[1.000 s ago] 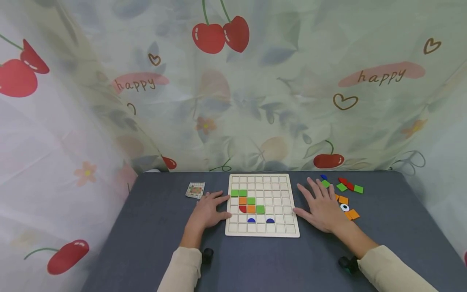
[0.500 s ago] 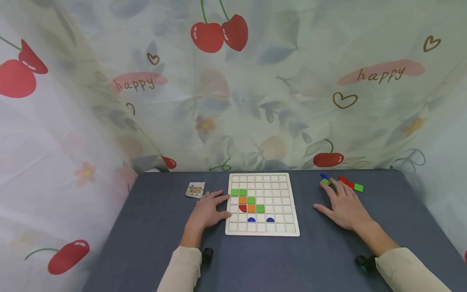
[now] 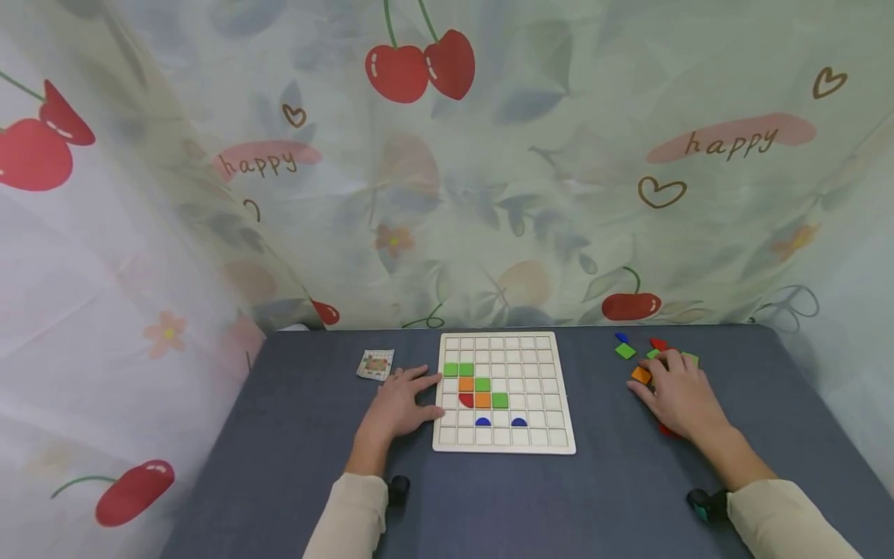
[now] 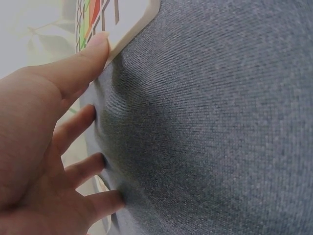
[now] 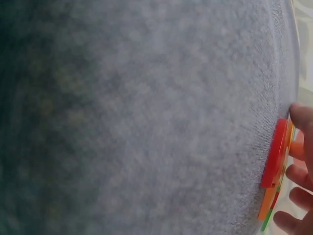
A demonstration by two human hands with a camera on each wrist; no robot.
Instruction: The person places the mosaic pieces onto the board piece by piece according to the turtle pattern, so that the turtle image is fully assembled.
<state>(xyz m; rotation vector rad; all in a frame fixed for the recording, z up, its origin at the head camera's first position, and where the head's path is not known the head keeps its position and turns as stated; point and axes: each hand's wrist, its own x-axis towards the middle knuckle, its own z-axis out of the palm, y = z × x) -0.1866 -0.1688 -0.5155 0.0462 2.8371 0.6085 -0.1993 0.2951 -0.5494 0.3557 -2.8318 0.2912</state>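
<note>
My left hand (image 3: pixel 398 404) touches the left edge of a white grid board (image 3: pixel 538 373), fingers spread and thumb on the rim. Green and orange square tiles, a red quarter-round piece (image 3: pixel 466 401) and two blue half-round pieces (image 3: pixel 483 422) lie on the board. My right hand (image 3: pixel 684 394) is over the loose pieces at the right, with an orange tile (image 3: pixel 641 376) between thumb and fingers; no firm grip shows. Beneath the palm a red piece (image 3: pixel 668 431) is partly visible. In the right wrist view, a red piece (image 5: pixel 275 154) lies beside my loosely bent fingers.
A small picture card (image 3: pixel 375 364) lies left of the board. Farther back at the right are a green tile (image 3: pixel 625 351), a blue piece (image 3: pixel 621 338) and a red piece (image 3: pixel 659 343). A printed curtain (image 3: pixel 489 194) hangs behind the dark table (image 3: pixel 503 505).
My right hand has moved from beside the board's right edge to the right, over the loose pieces, its fingers drawing closer together. The left hand stays at the board.
</note>
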